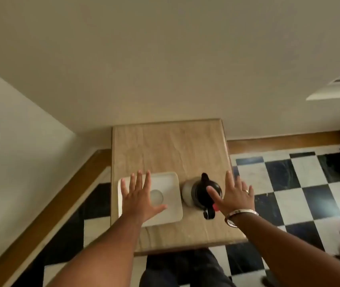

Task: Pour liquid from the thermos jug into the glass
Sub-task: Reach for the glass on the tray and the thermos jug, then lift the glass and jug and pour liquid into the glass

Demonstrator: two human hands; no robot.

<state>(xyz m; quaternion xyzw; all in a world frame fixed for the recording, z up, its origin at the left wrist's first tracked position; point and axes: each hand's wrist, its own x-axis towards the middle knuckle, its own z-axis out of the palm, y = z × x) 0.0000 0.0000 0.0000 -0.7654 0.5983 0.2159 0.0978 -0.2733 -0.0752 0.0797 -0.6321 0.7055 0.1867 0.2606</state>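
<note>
A thermos jug (194, 193) with a pale body, black lid, spout and handle stands upright on the beige stone table (171, 146). Left of it lies a square white tray (171, 183) with a clear glass (156, 197) on it, seen from above. My left hand (139, 196) hovers flat over the tray's left half, fingers spread, its thumb beside the glass. My right hand (234, 195) is spread just right of the jug, thumb over the black lid, holding nothing. It wears a ring, and a bracelet circles the wrist.
The small table stands against a cream wall (165, 69). A black and white checkered floor (289, 183) lies to the right and lower left. My dark-trousered legs (183, 270) are below the table's near edge. Dark objects sit at the far right edge.
</note>
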